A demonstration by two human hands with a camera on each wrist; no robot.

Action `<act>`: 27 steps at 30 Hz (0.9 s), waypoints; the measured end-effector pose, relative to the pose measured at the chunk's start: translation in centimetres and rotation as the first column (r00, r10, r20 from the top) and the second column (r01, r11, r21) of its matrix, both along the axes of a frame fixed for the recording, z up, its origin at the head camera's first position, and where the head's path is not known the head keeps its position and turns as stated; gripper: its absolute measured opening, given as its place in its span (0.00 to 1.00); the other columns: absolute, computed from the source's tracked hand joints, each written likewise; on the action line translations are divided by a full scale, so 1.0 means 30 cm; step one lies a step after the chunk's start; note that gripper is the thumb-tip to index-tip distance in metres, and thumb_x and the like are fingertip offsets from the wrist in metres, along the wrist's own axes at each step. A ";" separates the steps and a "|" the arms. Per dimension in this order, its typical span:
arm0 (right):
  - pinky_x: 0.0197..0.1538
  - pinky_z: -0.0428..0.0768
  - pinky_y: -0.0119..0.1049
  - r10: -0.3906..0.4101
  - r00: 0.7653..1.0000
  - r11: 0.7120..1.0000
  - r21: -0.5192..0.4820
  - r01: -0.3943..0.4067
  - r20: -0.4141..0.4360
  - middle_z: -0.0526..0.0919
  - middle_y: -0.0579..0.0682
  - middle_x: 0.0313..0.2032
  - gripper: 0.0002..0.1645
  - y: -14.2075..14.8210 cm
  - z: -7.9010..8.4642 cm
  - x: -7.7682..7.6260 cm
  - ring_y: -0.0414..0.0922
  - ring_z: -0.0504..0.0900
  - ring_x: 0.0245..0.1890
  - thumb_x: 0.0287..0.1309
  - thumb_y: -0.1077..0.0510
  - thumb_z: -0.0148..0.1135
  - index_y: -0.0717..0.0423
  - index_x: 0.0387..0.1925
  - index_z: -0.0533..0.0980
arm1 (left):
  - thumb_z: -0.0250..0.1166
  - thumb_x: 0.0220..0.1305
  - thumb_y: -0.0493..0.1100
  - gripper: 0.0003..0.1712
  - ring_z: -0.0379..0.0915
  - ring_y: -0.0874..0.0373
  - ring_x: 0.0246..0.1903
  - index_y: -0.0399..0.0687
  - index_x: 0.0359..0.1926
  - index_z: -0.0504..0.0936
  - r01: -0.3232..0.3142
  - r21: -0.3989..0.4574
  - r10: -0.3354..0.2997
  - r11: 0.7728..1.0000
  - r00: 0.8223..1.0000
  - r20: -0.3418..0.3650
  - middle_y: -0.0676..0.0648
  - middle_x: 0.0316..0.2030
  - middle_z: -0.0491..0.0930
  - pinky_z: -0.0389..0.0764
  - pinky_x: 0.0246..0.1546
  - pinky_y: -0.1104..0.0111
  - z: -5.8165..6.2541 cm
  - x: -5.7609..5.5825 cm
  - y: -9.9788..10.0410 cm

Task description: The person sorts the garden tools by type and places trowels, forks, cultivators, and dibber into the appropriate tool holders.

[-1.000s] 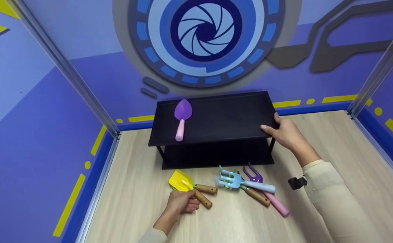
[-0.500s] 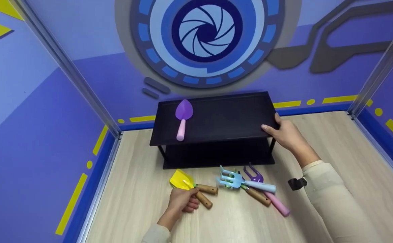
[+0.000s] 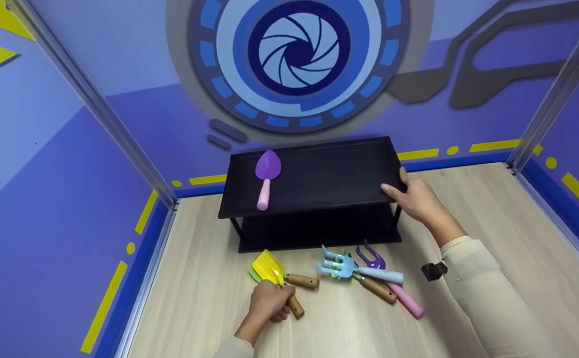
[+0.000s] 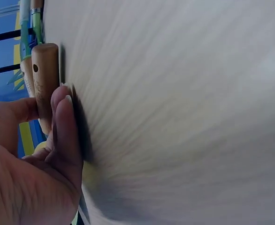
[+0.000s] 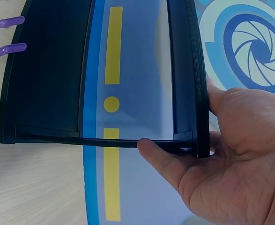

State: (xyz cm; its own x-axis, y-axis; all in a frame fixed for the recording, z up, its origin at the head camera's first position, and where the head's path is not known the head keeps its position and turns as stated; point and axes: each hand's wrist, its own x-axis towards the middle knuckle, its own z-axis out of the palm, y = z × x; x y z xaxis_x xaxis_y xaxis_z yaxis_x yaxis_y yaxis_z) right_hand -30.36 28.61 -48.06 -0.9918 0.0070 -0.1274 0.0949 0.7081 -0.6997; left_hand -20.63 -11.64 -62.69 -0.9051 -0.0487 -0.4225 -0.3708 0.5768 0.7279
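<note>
Left hand (image 3: 268, 301) has a pretty snug grip on the yellow trowel (image 3: 268, 266), low at the desk (image 3: 339, 325), in front of the black shelf (image 3: 329, 174); right hand (image 3: 418, 200) pinches its right edge.

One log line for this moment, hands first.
left hand: pinches yellow shovel by handle; right hand: grips black shelf at right end; on top: purple trowel; in front: light-blue rake, purple fork

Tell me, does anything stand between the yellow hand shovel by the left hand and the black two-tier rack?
Nothing visible does: between the yellow hand shovel, pinched by the left hand, and the black two-tier rack lies only a strip of wood-grain surface. The light blue hand rake is off to the right.
</note>
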 end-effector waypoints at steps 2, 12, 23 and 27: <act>0.82 0.58 0.66 0.006 1.000 1.000 0.000 -0.006 0.006 0.45 0.69 0.84 0.61 -0.004 -0.004 0.000 0.69 0.51 0.84 0.77 0.26 0.48 0.57 0.85 0.33 | 0.68 0.61 0.51 0.17 0.80 0.60 0.13 0.43 0.23 0.85 -0.020 0.048 0.020 0.999 1.000 0.007 0.48 0.16 0.85 0.82 0.15 0.70 0.004 0.009 -0.009; 0.81 0.59 0.67 0.014 1.000 1.000 0.021 -0.014 0.000 0.45 0.70 0.84 0.62 0.010 0.008 0.001 0.70 0.51 0.83 0.76 0.24 0.46 0.57 0.85 0.32 | 0.71 0.72 0.47 0.17 0.89 0.60 0.28 0.33 0.46 0.86 -0.003 0.418 -0.019 0.909 0.999 0.047 0.45 0.34 0.90 0.89 0.27 0.69 -0.013 0.018 -0.084; 0.81 0.61 0.66 0.011 1.000 1.000 0.017 -0.011 -0.016 0.46 0.70 0.84 0.60 0.007 -0.003 -0.001 0.69 0.52 0.83 0.78 0.27 0.46 0.58 0.85 0.33 | 0.67 0.73 0.37 0.27 0.91 0.56 0.40 0.23 0.65 0.74 0.019 0.643 -0.112 0.766 0.988 0.103 0.42 0.45 0.90 0.92 0.44 0.63 -0.004 0.018 -0.147; 0.81 0.60 0.66 0.013 1.000 1.000 0.011 -0.013 -0.020 0.46 0.70 0.84 0.59 0.001 -0.010 0.000 0.69 0.52 0.83 0.78 0.27 0.46 0.58 0.85 0.33 | 0.70 0.71 0.38 0.32 0.91 0.57 0.41 0.23 0.68 0.70 0.003 0.668 -0.096 0.744 0.990 0.103 0.42 0.46 0.89 0.92 0.43 0.63 0.000 0.020 -0.154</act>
